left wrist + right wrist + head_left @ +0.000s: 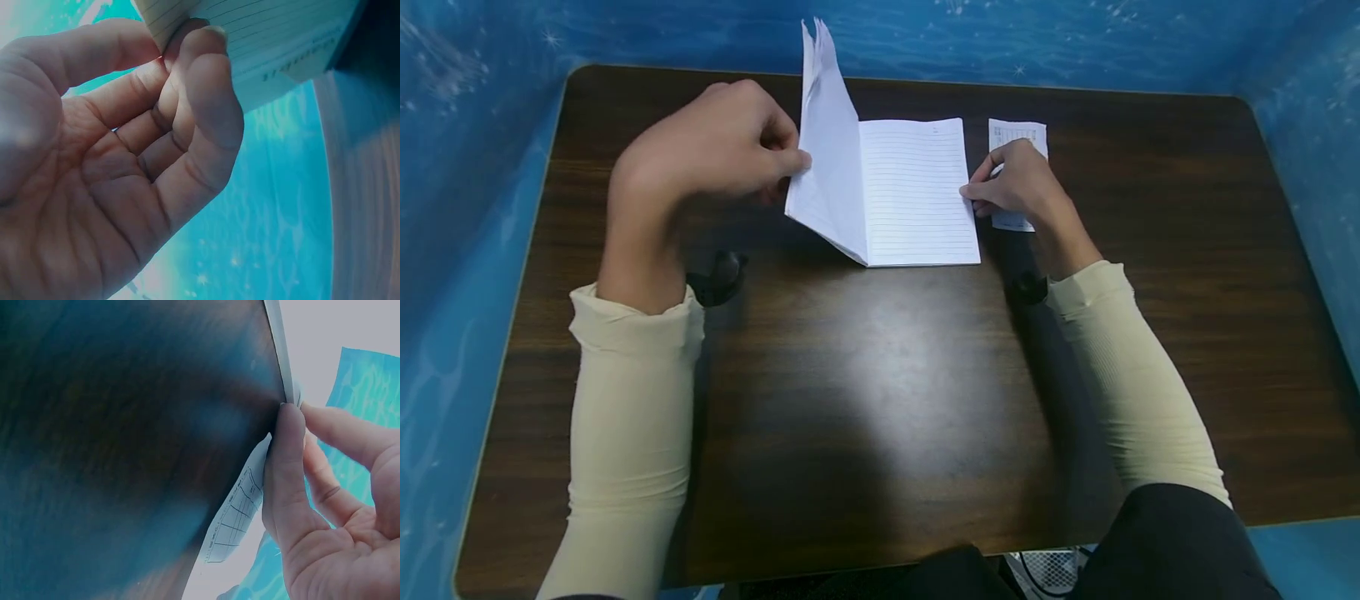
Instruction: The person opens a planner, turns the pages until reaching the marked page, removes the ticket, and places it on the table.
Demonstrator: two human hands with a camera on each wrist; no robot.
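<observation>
A lined notebook lies open on the table, its right page flat and its left-hand leaves raised steeply. My left hand pinches the outer edge of those raised leaves between thumb and fingers; the left wrist view shows the lined paper at the fingertips. On the other side my right hand pinches the right edge of the notebook, and in the right wrist view the thin page edge sits between thumb and fingers. A printed paper slip lies partly hidden beneath the right hand.
The dark wooden table extends around the notebook, with a bright glare in its middle. A blue, water-patterned sheet surrounds the table on the far side and both flanks. Dark wrist-worn devices sit at both wrists.
</observation>
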